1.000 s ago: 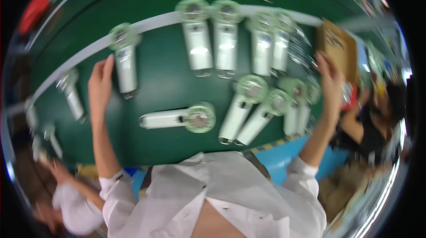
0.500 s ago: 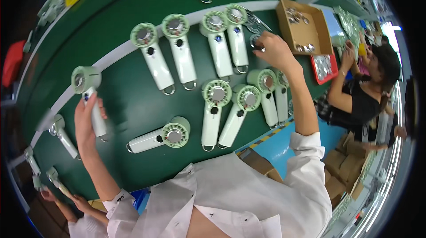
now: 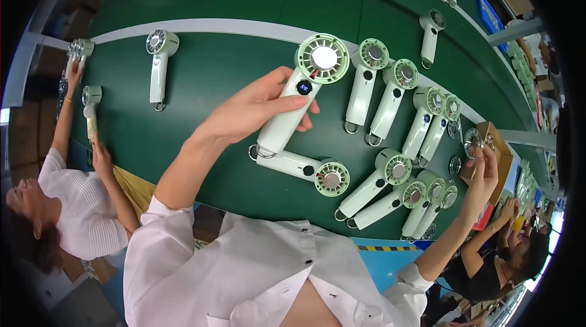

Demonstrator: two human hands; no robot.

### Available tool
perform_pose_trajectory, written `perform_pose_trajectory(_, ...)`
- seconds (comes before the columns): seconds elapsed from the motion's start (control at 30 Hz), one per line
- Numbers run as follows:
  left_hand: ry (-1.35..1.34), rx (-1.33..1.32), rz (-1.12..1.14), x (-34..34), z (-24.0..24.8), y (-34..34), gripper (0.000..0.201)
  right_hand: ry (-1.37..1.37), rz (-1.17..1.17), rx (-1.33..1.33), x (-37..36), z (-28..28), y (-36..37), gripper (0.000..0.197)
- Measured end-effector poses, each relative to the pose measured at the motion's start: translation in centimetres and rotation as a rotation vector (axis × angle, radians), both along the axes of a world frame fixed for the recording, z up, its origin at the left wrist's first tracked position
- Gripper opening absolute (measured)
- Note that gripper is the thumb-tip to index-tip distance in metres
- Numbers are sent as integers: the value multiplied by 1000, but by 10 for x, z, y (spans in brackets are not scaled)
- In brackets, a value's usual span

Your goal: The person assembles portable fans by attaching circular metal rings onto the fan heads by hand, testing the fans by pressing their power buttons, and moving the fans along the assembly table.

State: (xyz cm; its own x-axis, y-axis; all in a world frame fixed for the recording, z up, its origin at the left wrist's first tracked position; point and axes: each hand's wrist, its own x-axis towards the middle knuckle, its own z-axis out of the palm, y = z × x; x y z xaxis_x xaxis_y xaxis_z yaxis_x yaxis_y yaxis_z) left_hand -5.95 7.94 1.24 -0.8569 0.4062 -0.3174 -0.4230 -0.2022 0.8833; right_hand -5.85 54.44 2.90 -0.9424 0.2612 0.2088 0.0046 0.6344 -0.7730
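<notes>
My left hand point(image 3: 244, 110) is wrapped round the handle of a pale green-and-white handheld fan point(image 3: 285, 122), lifted above the table. Its round head tilts up to the right, and a small dark display glows on it. At the right, my right hand point(image 3: 484, 174) pinches a round, slotted metallic fan cover point(image 3: 472, 142) by its edge, near a cardboard box. Beneath the held fan, another handheld fan point(image 3: 299, 165) lies on its side. To the right lie several more, among them a fan point(image 3: 364, 86) with its handle toward me.
The green table point(image 3: 213, 58) has a pale strip point(image 3: 220, 27) along it. Loose round covers point(image 3: 455, 165) lie beside the cardboard box point(image 3: 502, 162). One fan point(image 3: 160, 64) lies far left. A co-worker point(image 3: 85, 205) handles a fan at the left; another person point(image 3: 488, 266) works at the right.
The view has swung left. My left hand has brought its fan from the left to the middle, nearer the camera. My right hand has raised the round cover beside the box.
</notes>
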Motion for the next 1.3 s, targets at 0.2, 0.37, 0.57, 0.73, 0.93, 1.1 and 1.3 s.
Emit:
perform_pose_trajectory(0.2,-31,4,-37,18,3,7,40,39,126,-308,19,27,-123,28)
perform_pose_trajectory(0.37,-35,35,-52,31,3,16,41,336,396,-66,13,37,-189,32)
perform_pose_trajectory(0.57,-7,-19,8,42,11,16,40,503,345,466,6,39,-237,34)
perform_pose_trajectory(0.73,1,-81,-8,43,21,7,40,529,589,596,7,46,-248,55)
perform_pose_trajectory(0.93,49,-135,-40,48,20,8,33,496,590,612,13,49,-256,60)
perform_pose_trajectory(1.1,76,-138,-22,52,20,10,32,440,582,535,12,51,-255,65)
perform_pose_trajectory(1.3,136,-185,42,56,22,13,38,298,562,343,10,56,-260,72)
